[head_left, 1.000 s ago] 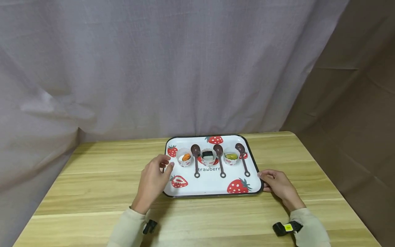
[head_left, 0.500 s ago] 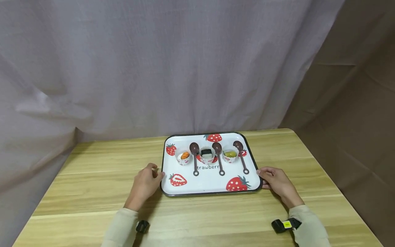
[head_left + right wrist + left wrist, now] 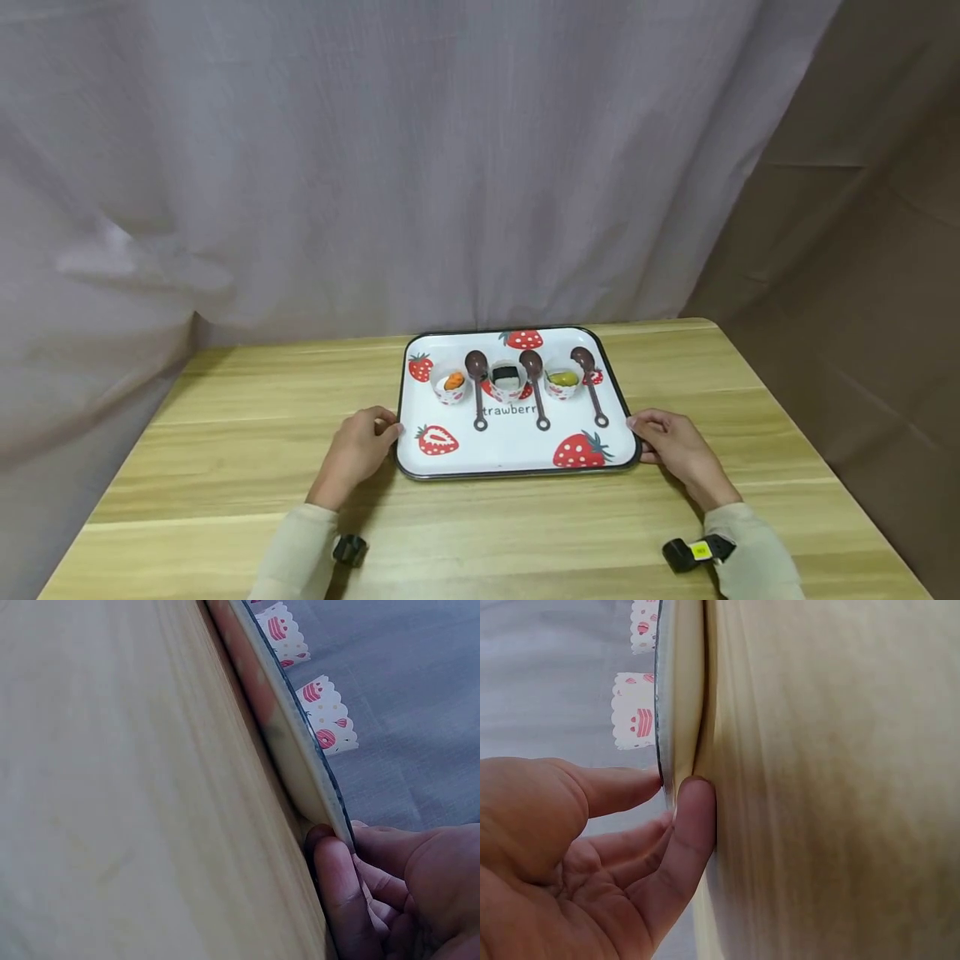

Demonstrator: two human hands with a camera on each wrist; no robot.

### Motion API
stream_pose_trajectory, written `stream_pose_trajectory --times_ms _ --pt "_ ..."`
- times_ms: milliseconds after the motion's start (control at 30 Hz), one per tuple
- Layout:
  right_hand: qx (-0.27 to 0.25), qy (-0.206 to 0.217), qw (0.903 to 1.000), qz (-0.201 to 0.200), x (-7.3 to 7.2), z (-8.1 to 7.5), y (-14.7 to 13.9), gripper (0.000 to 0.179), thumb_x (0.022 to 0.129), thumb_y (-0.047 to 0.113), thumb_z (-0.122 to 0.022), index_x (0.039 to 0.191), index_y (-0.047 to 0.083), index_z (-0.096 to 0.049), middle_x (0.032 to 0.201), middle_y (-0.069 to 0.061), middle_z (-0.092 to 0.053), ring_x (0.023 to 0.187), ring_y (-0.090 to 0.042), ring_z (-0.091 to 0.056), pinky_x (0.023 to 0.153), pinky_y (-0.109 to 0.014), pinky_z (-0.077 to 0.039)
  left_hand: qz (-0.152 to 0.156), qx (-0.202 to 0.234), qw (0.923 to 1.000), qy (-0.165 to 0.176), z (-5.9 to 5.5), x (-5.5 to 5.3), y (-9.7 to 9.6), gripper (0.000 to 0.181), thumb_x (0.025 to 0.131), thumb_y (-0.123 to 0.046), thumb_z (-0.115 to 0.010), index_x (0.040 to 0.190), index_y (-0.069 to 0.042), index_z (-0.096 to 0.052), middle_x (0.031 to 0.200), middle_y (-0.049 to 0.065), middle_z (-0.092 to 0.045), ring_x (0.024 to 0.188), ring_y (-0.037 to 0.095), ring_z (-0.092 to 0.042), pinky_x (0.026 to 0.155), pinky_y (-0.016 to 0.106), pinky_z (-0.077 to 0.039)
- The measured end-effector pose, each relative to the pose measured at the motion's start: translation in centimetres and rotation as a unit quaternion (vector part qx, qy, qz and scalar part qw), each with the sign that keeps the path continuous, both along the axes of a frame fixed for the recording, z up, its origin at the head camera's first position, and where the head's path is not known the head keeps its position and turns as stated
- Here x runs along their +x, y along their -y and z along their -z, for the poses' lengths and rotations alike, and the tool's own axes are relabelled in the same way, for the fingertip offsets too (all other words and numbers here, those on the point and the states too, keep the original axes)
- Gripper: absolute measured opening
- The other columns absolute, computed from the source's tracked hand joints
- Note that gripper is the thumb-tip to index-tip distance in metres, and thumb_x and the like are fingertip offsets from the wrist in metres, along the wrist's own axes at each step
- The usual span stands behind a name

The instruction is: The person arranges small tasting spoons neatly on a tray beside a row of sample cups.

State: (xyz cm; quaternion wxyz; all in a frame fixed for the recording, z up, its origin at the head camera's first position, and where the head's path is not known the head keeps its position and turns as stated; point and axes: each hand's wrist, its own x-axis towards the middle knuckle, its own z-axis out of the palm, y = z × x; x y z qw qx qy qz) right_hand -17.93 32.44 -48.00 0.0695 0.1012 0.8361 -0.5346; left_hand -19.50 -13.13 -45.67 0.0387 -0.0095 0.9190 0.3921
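Note:
A white strawberry-print tray (image 3: 480, 450) with a dark rim lies between both hands. My left hand (image 3: 356, 450) pinches its left rim, thumb on top and fingers underneath, as the left wrist view shows. On the opposite side my right hand (image 3: 681, 450) holds the right rim the same way. Three paper cups stand in a row on the tray: the left cup (image 3: 450, 396) with an orange-topped piece, the middle cup (image 3: 507, 392) with a black-and-white piece, the right cup (image 3: 562, 387) with a yellow-green piece. Brown spoons lie beside them: left spoon (image 3: 478, 392), middle spoon (image 3: 536, 392), right spoon (image 3: 590, 387).
The wooden table (image 3: 225, 450) extends to both sides and in front of the tray. Right behind its back edge hangs a grey curtain (image 3: 450, 167), and a darker brown cloth (image 3: 862, 292) drapes down on the right.
My left hand has moved from over the tray's left side down and outward to its left rim, and now pinches it. My right hand has stayed at the right rim.

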Motion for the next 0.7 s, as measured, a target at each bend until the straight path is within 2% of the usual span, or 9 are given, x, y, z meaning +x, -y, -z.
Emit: stream_pose_trajectory --times_ms 267,400,567,700 --pt "0.001 -0.005 1.0 0.004 0.48 0.26 -0.74 0.036 0.112 0.019 -0.055 0.129 -0.013 -0.059 0.092 -0.001 -0.062 0.075 -0.007 -0.058 0.065 -0.023 -0.06 0.015 0.033 0.999 0.024 -0.13 -0.09 -0.72 0.015 0.103 -0.009 -0.066 0.112 0.002 -0.07 0.075 0.006 -0.068 0.059 0.015 -0.065 0.053 0.028 -0.054" --pt "-0.004 -0.003 1.0 0.008 0.59 0.34 -0.77 0.039 0.111 0.018 -0.056 0.131 -0.014 -0.059 0.093 0.0 -0.066 0.077 -0.008 -0.059 0.066 -0.023 -0.061 0.014 0.039 0.9986 0.034 -0.06 -0.05 -0.7 0.011 0.103 -0.008 -0.065 0.106 0.002 -0.069 0.072 0.006 -0.066 0.057 0.016 -0.064 0.052 0.027 -0.054" --pt "-0.006 0.0 0.9999 0.008 0.27 0.11 -0.35 0.045 0.111 0.018 -0.056 0.14 -0.017 -0.054 0.107 -0.009 -0.072 0.081 -0.009 -0.062 0.069 -0.023 -0.062 0.006 0.045 0.9984 0.035 0.01 -0.11 -0.24 0.01 0.102 -0.007 -0.065 0.102 0.002 -0.069 0.072 0.008 -0.066 0.057 0.016 -0.064 0.052 0.028 -0.055" --pt "-0.011 0.0 0.9999 -0.004 0.07 -0.3 -0.1 0.046 0.111 0.014 -0.055 0.146 -0.015 -0.048 0.109 -0.013 -0.072 0.08 -0.011 -0.063 0.068 -0.025 -0.062 0.008 0.046 0.9985 0.03 0.0 -0.15 0.0 0.011 0.102 -0.008 -0.065 0.101 0.002 -0.069 0.072 0.007 -0.066 0.056 0.016 -0.064 0.051 0.028 -0.054"
